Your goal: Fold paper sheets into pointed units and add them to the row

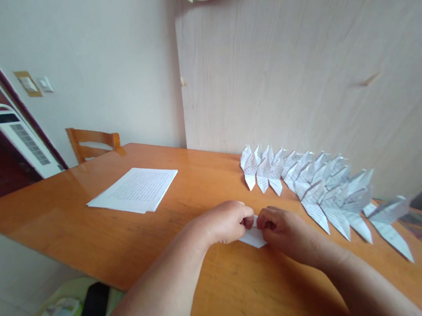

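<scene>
- Folded white paper (257,239) lies between both hands on the wooden table (216,296), one corner pointing toward its near edge; fingers hide its long axis.
- Left hand (232,221) and right hand (283,228): curled narrow, holding the paper's opposite sides, equally near.

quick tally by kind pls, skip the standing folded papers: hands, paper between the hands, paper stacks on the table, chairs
Hands: 2 (left hand, right hand)
Paper between the hands: 1
Paper stack: 1
Chair: 1
Total: 5
</scene>
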### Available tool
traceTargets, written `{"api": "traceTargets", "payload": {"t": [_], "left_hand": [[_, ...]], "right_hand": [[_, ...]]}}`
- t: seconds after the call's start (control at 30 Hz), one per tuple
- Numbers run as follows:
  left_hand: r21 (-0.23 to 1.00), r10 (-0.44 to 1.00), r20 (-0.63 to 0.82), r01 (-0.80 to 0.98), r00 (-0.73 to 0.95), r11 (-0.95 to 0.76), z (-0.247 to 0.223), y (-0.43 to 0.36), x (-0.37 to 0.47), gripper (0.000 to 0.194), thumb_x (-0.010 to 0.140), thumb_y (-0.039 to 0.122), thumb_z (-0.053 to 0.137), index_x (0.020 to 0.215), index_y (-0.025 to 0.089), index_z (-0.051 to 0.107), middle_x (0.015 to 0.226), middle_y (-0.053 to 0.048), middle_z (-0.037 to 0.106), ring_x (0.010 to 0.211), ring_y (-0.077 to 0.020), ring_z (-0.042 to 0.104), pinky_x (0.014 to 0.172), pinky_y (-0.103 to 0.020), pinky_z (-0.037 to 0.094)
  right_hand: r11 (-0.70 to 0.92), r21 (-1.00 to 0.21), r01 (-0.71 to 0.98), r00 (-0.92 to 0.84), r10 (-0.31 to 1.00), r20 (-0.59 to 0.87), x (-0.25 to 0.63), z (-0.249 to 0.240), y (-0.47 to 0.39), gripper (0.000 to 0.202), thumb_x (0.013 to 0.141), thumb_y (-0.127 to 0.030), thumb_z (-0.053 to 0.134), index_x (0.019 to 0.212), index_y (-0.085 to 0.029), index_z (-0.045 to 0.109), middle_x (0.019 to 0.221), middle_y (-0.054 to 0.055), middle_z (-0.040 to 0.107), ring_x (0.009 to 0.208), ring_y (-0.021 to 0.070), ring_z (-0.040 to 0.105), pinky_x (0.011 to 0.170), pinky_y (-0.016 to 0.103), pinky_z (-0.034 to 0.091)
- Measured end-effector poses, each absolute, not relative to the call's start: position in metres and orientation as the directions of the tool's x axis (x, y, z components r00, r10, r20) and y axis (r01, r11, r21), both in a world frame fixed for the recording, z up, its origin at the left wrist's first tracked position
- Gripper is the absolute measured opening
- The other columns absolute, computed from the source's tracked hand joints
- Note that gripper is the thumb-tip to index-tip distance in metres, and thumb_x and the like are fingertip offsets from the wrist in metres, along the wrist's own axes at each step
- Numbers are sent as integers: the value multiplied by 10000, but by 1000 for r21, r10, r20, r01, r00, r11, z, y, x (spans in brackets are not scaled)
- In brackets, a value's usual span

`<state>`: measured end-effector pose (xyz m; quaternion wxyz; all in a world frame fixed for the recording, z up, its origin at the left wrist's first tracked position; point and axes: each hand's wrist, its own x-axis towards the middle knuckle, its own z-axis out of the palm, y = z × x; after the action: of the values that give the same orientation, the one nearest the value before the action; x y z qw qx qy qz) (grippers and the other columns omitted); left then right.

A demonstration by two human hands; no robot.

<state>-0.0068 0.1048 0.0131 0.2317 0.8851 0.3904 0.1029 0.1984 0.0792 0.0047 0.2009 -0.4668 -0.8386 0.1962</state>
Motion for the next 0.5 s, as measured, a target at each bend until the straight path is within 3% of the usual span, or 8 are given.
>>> {"api": "traceTargets", "payload": {"t": [0.27,0.5], "left_hand": [[476,719,-121,676,684,-563,21,99,-5,179,740,136,590,886,218,653,952,-14,628,801,-163,598,637,-239,433],[497,695,-155,663,702,-559,24,100,-8,261,741,304,703,978,227,628,995,-8,585,824,-159,577,659,-238,420]], "right_hand": [[473,-573,669,-561,827,27,206,6,79,218,713,-65,551,856,-205,638,849,10,611,729,156,568,647,271,412],[426,-578,697,-555,830,-58,210,11,78,187,753,-130,603,916,-210,648,914,24,626,783,172,602,679,278,434]]}}
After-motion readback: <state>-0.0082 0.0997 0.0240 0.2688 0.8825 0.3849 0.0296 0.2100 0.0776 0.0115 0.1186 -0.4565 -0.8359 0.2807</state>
